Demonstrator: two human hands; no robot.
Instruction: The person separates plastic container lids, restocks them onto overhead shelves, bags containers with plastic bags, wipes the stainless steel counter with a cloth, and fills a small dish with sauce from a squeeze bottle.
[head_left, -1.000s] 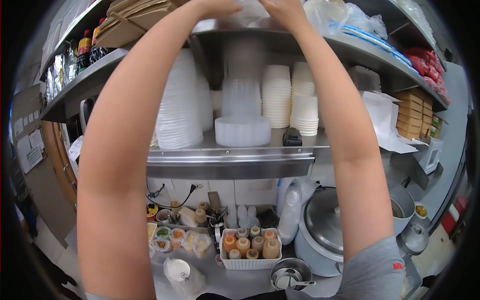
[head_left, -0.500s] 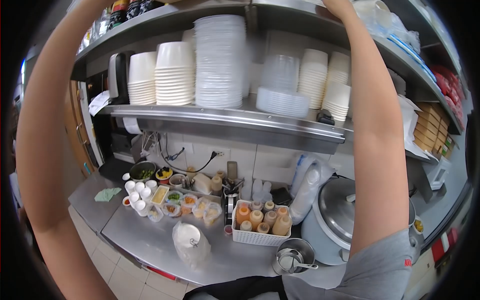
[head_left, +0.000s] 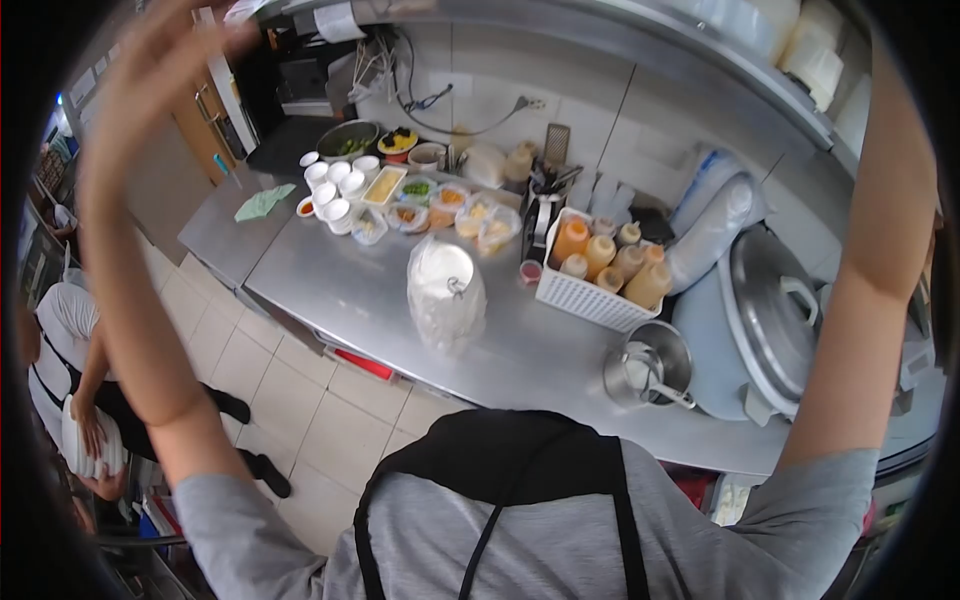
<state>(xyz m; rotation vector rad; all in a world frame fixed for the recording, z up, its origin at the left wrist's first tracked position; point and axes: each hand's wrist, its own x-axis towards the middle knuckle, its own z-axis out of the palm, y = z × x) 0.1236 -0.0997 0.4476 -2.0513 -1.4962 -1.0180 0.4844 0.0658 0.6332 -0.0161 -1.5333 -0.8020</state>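
Note:
My left hand (head_left: 165, 55) is raised at the upper left, blurred by motion. Its fingers look stretched apart, and I see nothing held in them. It appears nearest to the left end of the metal shelf (head_left: 400, 12). My right forearm (head_left: 865, 260) reaches up along the right side, and the hand itself is beyond the top of the view. Below, on the steel counter (head_left: 330, 290), stands a clear plastic bag (head_left: 450, 310) with a white-lidded container (head_left: 442, 265) in it. Neither hand touches it.
A white basket (head_left: 590, 305) of sauce bottles, a steel pot (head_left: 680, 360) with a handled utensil, and a large lidded cooker (head_left: 770, 310) line the right. White cups (head_left: 338, 212) and small bagged ingredients (head_left: 408, 215) sit at the back left. Another person (head_left: 75, 340) is at far left.
My view has tilted down and the upper shelves have mostly left it. My left hand has come into view at the upper left; my right hand has gone out of sight.

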